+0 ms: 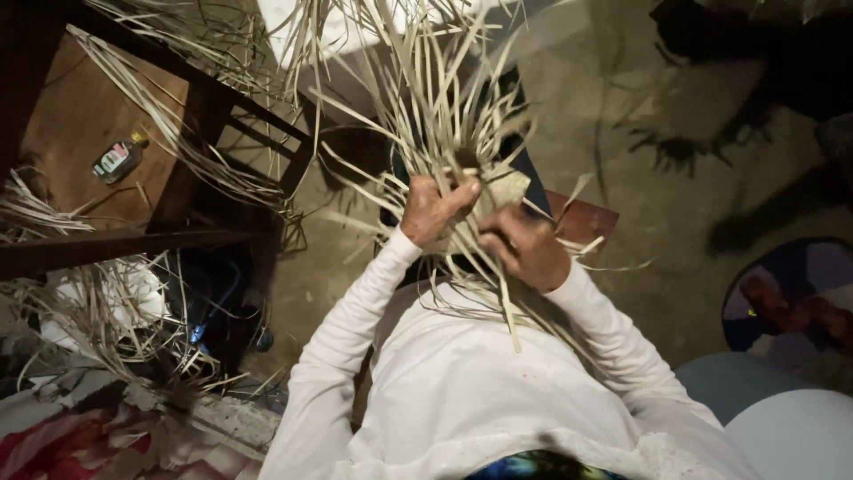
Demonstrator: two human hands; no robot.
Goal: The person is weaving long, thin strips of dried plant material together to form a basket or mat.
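A home craft corner is indicated: a bare concrete floor [649,204], a dark wooden stool [98,133] at left, and dried palm strips [133,311] strewn about.

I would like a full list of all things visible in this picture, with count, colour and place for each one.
woven strip piece: one, pale straw, centre, gripped by both hands, loose strips fanning upward
loose strips: many, pale straw, left side, over and under the table
wooden table: one, brown, upper left
small bottle: one, clear with yellow cap, on the wooden table
round mat: one, dark with red and pale patches, right edge
floor: grey, bare, right half
cloth: one, red and white, lower left corner
white sleeves: two, on the person's arms
left hand: on the woven piece
right hand: on the woven piece
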